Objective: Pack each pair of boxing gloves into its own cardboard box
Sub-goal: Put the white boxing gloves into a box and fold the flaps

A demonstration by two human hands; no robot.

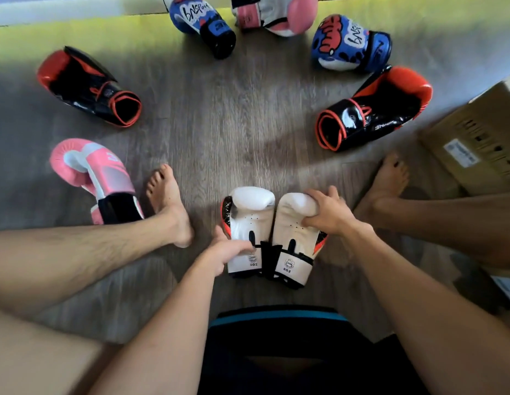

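Two white padded boxing gloves lie side by side, touching, on the grey wood-look floor [234,124] at lower centre of the frame, between the person's bare legs. Both have their long axis running bottom to top of the frame, with padded ends toward the top, cuffs marked "6OZ" toward the bottom and palm sides up.

The left hand [225,252] has thumb and fingers curled round the cuff end of the left white boxing glove [251,223]. The right hand [328,212] grips the padded end of the right white boxing glove [293,232], fingers wrapped over its top, thumb on the palm side.

The other gloves ring the floor:
- Glossy black-and-red glove [88,86] at upper left, cuff opening pointing to lower right.
- Second black-and-red glove [373,109] at right, cuff opening pointing to lower left.
- Pink-and-white glove [91,178] at left, padded end to upper left, just beside the left foot.
- Second pink-and-white glove [276,15] at top centre, partly cut off.
- Blue graffiti-print glove [199,24] at top, cuff pointing to lower right.
- Second blue graffiti-print glove [348,44] at upper right.

A brown cardboard box [476,138] with a white label sits at the right edge, near the right foot.
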